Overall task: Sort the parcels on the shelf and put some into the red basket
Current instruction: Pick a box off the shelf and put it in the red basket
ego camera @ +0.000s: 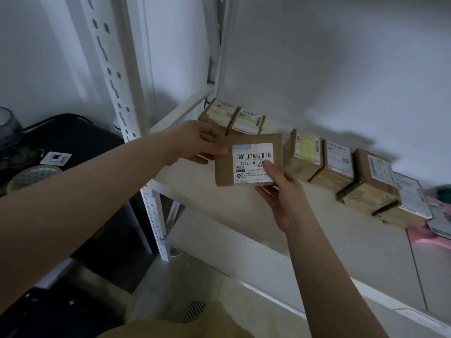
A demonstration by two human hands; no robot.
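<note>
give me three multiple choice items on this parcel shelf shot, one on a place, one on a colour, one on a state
1. Where is the roll of clear tape?
A. on the dark surface left of the white metal shelf
B. on the shelf among the parcels
C. in a hand

2. What colour is the label on the flat brown cardboard parcel?
A. red
B. white
C. green

3. How is that parcel held?
A. lying untouched on the shelf
B. by the left hand alone
C. by both hands, right hand included

Answers: 1 A, the tape sits left of the shelf post. 2 B, a white barcode label. 3 C, fingers of each hand grip opposite edges.
</note>
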